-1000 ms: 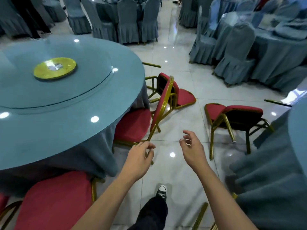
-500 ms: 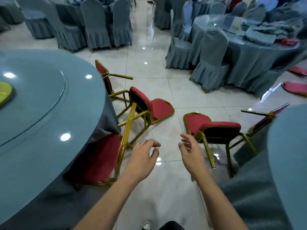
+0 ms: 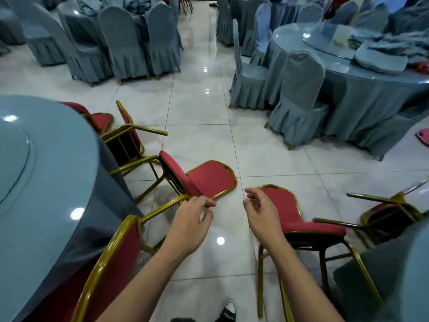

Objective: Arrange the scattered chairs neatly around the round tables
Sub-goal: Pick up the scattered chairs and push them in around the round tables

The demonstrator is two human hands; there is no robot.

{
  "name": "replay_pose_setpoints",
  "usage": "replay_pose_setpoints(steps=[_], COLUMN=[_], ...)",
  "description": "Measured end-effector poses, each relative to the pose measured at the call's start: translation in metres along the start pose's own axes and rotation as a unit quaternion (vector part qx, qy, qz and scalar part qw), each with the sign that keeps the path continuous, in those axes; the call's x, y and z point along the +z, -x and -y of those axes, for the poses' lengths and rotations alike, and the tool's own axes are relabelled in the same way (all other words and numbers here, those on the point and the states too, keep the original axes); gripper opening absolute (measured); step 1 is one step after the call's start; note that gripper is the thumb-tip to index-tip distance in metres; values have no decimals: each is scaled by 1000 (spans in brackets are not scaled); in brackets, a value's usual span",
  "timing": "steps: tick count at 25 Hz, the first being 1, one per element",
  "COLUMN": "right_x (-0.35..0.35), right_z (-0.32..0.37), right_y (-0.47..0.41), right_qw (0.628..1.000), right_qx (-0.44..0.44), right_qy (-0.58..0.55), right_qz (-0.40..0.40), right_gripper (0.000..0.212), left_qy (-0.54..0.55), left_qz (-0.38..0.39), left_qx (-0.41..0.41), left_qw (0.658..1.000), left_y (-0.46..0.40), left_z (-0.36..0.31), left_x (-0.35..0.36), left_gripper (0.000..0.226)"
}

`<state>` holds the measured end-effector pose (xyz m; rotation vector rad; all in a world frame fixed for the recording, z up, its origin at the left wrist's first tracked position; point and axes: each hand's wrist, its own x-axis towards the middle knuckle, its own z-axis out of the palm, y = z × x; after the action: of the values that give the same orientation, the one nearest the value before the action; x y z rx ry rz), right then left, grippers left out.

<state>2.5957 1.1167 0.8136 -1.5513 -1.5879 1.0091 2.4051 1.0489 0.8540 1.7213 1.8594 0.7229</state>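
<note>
Now both hands are loose and hold nothing, the left hand [image 3: 190, 219] and right hand [image 3: 262, 212] reaching toward the tipped red chair [image 3: 209, 177] on the floor [image 3: 267, 147] beside the round worktop [image 3: 46, 182], so next comes grabbing and standing it up.

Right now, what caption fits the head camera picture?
Two empty hands, left and right, reach toward tipped red chairs beside a round table.

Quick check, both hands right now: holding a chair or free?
Left hand: open, fingers loosely curled, holding nothing.
Right hand: open, fingers relaxed, holding nothing.
</note>
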Motion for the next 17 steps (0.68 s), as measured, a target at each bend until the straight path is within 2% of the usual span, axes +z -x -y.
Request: replay_pose_setpoints(steps=[7,17], right_x=[-1,46], right_z=[3,48], right_y=[-198,-479], right_qw=[999,996], right_qx=[-7,-8], right_qy=[16,53], right_qz=[46,77], right_gripper=[24,25], left_qy=[46,96], left_qz=[-36,-50], left_qx=[-39,-61], left_qw=[998,992], left_y=[-161,-446], left_z=[-2,33], left_x=[29,-6], left_gripper=[19,20])
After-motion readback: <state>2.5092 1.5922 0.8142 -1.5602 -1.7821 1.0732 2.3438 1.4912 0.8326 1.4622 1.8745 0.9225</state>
